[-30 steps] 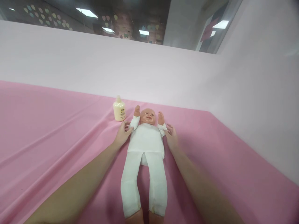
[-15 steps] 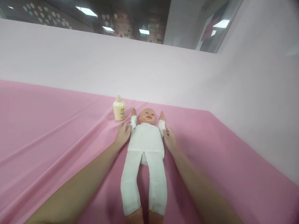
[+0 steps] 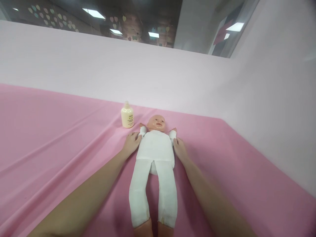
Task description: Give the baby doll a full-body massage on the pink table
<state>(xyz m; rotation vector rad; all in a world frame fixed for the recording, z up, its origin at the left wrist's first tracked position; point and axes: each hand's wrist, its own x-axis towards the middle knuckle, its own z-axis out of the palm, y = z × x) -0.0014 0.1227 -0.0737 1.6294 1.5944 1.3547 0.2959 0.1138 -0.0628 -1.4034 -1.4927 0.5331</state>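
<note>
A baby doll (image 3: 155, 146) with a white cloth body lies on its back, head away from me. Its feet run out of the bottom of the view. My left hand (image 3: 132, 144) is closed on the doll's arm (image 3: 143, 130) at the left, thumb on the near side. At the right, my right hand (image 3: 180, 148) grips the doll's other arm (image 3: 172, 134), its fingers partly hidden behind the sleeve. Both small doll hands point up and outward beside the head (image 3: 157, 123).
A cream lotion bottle (image 3: 127, 116) stands just beyond my left hand. Pink cloth (image 3: 61, 131), creased at the left, covers the surface. White walls (image 3: 111, 69) rise at the back and right, with a window (image 3: 148, 19) above.
The doll's arms have come down from pointing nearly straight up to a lower, more outward tilt. Both my hands have closed further around them. The view has shifted slightly.
</note>
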